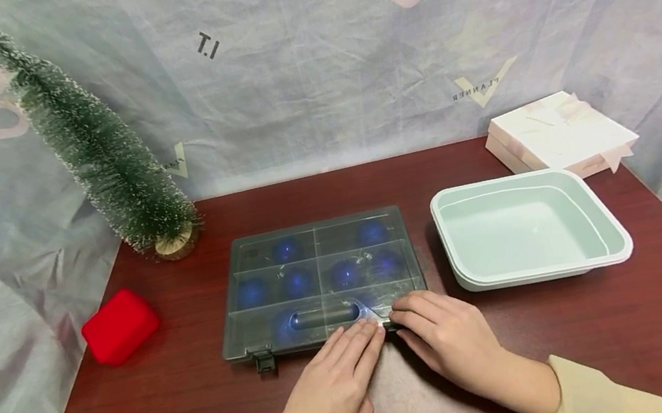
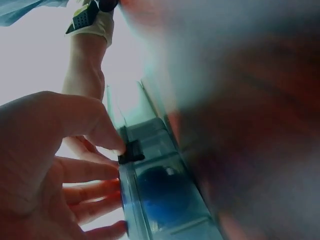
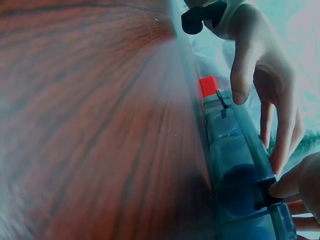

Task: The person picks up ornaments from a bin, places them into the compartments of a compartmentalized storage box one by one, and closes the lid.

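A see-through plastic compartment case [image 1: 265, 243] lies flat on the table, lid down, with several blue balls [image 1: 297, 282] inside. My left hand [image 1: 333, 383] rests nearly straight fingertips on the front edge of the lid beside the handle opening [image 1: 325, 316]; its thumb stays off the case. At the front right corner, my right hand [image 1: 448, 332] pinches a black latch [image 3: 263, 193], with the thumb on the latch and bent fingers over the lid. In the head view that latch is mostly covered by the hands. The other black latch [image 1: 263, 361] sticks out at the front left.
To the right stands a pale green tub [image 1: 539, 272], with a white box with a ribbon [image 1: 565, 126] behind it. A red block-shaped object [image 1: 120, 326] lies at the left. A small frosted tree [image 1: 101, 149] rises at the back left, before a grey cloth [image 1: 307, 58].
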`<act>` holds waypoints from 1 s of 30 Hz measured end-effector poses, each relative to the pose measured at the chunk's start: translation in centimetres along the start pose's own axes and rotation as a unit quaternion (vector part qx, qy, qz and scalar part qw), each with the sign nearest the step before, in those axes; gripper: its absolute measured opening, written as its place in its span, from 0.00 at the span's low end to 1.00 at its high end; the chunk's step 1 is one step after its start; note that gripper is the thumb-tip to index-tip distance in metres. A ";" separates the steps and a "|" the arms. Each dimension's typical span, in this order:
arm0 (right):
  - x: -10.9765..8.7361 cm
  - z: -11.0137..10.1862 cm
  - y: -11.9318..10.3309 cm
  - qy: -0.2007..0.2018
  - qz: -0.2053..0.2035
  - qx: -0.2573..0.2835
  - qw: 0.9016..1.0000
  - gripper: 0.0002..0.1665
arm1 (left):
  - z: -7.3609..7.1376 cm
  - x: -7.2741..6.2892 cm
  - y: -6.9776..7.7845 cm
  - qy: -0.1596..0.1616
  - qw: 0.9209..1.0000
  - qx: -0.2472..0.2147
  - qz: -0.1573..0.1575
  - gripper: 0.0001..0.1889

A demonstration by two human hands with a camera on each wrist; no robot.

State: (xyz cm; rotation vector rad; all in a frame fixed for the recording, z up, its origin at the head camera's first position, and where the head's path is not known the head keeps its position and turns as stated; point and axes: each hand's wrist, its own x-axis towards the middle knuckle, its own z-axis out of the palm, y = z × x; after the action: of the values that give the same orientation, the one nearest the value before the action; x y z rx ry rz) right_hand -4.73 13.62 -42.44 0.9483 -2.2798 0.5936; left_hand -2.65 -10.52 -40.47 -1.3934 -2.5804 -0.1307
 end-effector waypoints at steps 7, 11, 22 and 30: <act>0.1 -0.1 0.1 -0.006 0.003 0.005 1.000 0.09 | -0.5 -1.0 -1.1 0.079 0.996 -0.029 -0.001 0.24; 0.0 -0.1 0.1 -0.008 0.003 0.005 1.000 0.09 | -1.3 -2.2 -2.1 0.140 0.990 -0.014 -0.004 0.26; 0.0 -0.1 0.2 -0.013 -0.005 0.007 1.000 0.11 | -2.0 -8.0 -5.9 0.256 0.962 0.041 -0.089 0.22; 0.0 -0.1 0.1 -0.009 -0.003 0.001 1.000 0.10 | -1.7 -10.4 -7.8 0.220 0.961 0.061 -0.154 0.24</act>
State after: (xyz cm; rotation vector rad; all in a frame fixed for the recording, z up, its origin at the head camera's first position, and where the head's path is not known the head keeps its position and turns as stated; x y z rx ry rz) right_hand -4.78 13.70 -42.38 0.9661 -2.2908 0.5878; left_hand -3.41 -23.60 -41.01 -0.8007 -2.3552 -0.2874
